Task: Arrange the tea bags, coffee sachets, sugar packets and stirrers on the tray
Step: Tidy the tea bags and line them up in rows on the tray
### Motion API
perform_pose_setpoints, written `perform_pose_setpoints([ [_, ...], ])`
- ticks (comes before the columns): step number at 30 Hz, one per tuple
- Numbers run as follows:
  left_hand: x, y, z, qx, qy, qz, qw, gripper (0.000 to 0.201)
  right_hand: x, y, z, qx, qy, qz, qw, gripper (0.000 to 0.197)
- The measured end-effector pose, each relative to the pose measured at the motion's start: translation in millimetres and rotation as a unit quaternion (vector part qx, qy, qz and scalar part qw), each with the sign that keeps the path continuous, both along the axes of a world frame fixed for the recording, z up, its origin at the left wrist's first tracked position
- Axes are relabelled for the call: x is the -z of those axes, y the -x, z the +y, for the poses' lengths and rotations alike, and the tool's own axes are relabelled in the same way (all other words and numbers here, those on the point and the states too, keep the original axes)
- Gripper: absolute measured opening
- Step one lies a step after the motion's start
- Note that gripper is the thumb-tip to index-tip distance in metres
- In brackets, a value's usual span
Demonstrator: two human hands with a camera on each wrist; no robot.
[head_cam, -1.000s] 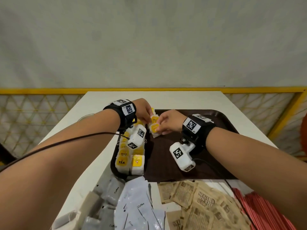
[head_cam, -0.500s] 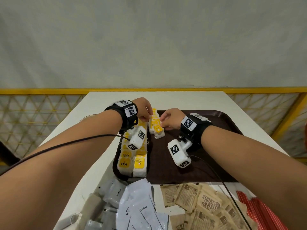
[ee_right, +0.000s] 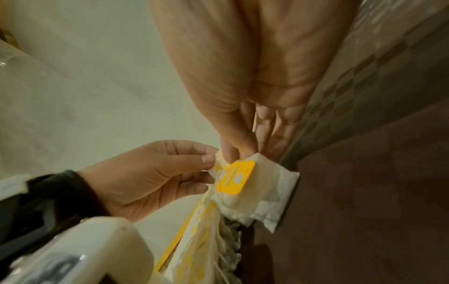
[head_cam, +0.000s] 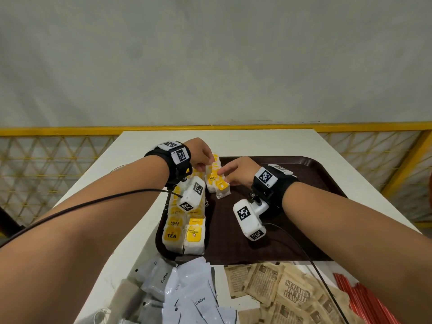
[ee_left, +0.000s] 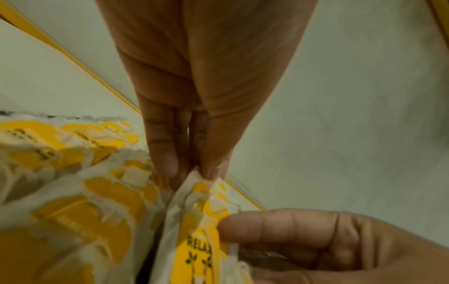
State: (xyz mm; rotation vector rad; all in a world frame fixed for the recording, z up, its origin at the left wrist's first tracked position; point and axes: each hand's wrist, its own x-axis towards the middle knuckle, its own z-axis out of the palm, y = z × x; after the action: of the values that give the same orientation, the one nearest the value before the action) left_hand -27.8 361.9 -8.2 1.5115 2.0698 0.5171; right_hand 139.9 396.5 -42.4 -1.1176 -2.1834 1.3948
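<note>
A dark brown tray [head_cam: 304, 183] holds white tea bags with yellow tags [head_cam: 184, 235] standing in two rows along its left side. At the far end of the right row, a short bunch of tea bags [head_cam: 216, 183] stands upright. My left hand [head_cam: 207, 166] pinches the top edge of one tea bag [ee_left: 194, 192] in it. My right hand [head_cam: 224, 175] pinches the bag next to it, a tea bag [ee_right: 262, 184] with a yellow tag, between thumb and fingers. In the left wrist view a right finger [ee_left: 279, 230] touches the bag with the "RELAX" tag.
On the white table [head_cam: 257, 143] in front of the tray lie grey and white coffee sachets [head_cam: 191, 295], brown sugar packets [head_cam: 292, 293] and red stirrers [head_cam: 360, 298]. The right part of the tray is bare. A yellow railing runs behind the table.
The tea bags between my hands have come down onto the tray at the far end of the right row. Both hands stay pinched on them and have barely shifted.
</note>
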Motion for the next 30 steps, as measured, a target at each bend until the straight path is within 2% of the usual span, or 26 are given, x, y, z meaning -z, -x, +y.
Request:
perform_pose_setpoints([
  [8,-1.1,3.1,13.4,0.009,0.003,0.042,0.999,0.010,-6.8,-5.1,2.2,-0.020,-0.013,-0.069,0.997,0.032],
  [13,1.7,3.2,21.0,0.019,0.005,0.085,0.996,0.013,-6.8,-2.4,0.5,-0.006,0.034,-0.048,0.998,0.030],
  [18,4.3,4.8,24.5,0.027,0.003,0.152,0.988,0.010,-4.1,-0.7,1.5,0.001,0.030,-0.037,0.999,0.029],
  [21,1.5,9.4,20.8,0.016,-0.008,0.148,0.989,0.017,-2.7,-1.2,2.5,0.004,0.016,-0.037,0.999,0.028],
  [24,0.0,12.0,14.5,0.036,0.036,0.131,0.990,0.023,-3.3,2.8,2.1,-0.004,-0.017,-0.065,0.998,0.029],
  [30,5.8,7.1,13.6,0.042,0.032,0.179,0.982,0.016,-7.3,8.9,-1.2,0.002,-0.023,-0.077,0.997,0.029],
])
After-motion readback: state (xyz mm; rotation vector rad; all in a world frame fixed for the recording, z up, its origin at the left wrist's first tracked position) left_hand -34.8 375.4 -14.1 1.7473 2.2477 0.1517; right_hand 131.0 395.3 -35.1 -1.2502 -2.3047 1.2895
